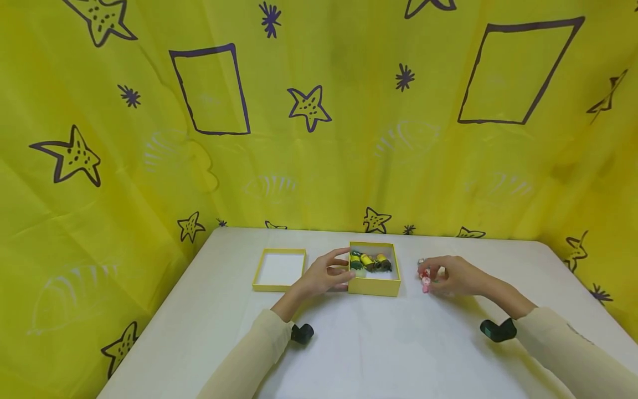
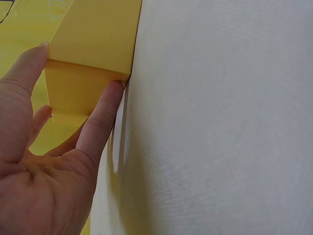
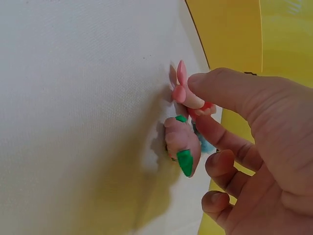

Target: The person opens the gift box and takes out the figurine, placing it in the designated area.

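In the head view my left hand [image 1: 324, 274] touches the left side of a small yellow box [image 1: 374, 287], fingers mostly straight. The left wrist view shows its thumb and fingertips against the edges of the box [image 2: 98, 34]. Several small green, yellow and brown figurines [image 1: 369, 261] lie inside the box. To the right of it, my right hand [image 1: 456, 275] pinches a small pink figurine with long ears [image 3: 180, 93] between thumb and index finger. Beside that lies a pink figurine with green parts [image 3: 183, 142]. A bluish thing [image 3: 204, 143] shows partly behind the fingers.
A shallow yellow-rimmed box lid [image 1: 279, 288] lies left of the box on the white table [image 1: 369, 349]. Behind the table hangs a yellow curtain [image 1: 349, 166] with star drawings. Dark wrist devices [image 1: 498, 330] sit at both sleeves.
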The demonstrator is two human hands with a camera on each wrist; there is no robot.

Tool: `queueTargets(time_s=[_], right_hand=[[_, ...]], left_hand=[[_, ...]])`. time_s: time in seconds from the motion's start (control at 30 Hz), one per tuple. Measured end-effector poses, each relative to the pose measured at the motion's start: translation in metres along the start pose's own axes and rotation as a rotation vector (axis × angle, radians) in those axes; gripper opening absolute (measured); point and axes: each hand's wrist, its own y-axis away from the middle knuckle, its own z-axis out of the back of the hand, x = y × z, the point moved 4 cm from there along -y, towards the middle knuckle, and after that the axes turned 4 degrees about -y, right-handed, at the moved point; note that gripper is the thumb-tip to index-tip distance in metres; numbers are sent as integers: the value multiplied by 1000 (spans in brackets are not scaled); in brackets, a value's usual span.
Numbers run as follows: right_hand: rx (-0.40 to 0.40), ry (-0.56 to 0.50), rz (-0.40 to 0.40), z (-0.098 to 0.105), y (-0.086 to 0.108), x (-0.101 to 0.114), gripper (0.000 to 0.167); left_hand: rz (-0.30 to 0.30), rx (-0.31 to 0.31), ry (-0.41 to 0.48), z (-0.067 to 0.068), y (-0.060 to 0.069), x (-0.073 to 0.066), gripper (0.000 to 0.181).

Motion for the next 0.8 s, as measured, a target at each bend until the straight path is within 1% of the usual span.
queueTargets(time_s=[0.17, 0.33, 0.6, 0.8], right_hand=[[-6, 3, -11, 4, 1, 0, 37], [4, 2, -16, 8, 2, 1, 36], [18, 3, 16, 13, 4, 8, 34], [47, 7, -4, 21, 3, 15, 33]], left_hand=[[7, 1, 11, 0, 0, 0, 71], [8, 3, 18, -1, 1, 0, 71], [-1, -3, 3, 0, 1, -1, 70], [-2, 1, 16, -1, 0, 0, 70]])
